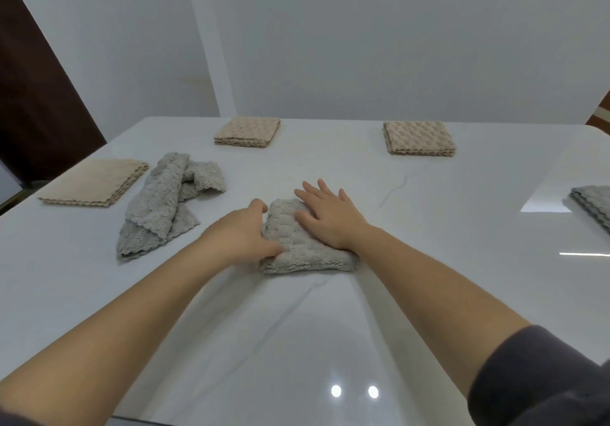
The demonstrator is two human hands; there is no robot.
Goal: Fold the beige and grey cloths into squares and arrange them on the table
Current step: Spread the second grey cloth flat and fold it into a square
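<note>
Your left hand (244,231) grips the left edge of the folded grey cloth (303,255) on the table (330,326); your right hand (330,217) presses flat on it, fingers (321,188) straight. Left of it lies a crumpled grey cloth (161,201); beyond, the left beige square (95,183), centre beige square (247,130) and right beige square (419,136)

Likely a home room: glossy marble-look table (330,326), plain white walls (363,46), dark door (33,95)

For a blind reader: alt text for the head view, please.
Right hand presses a folded grey cloth on a white table; left hand grips its edge. A crumpled grey cloth and three folded beige cloths lie beyond.
</note>
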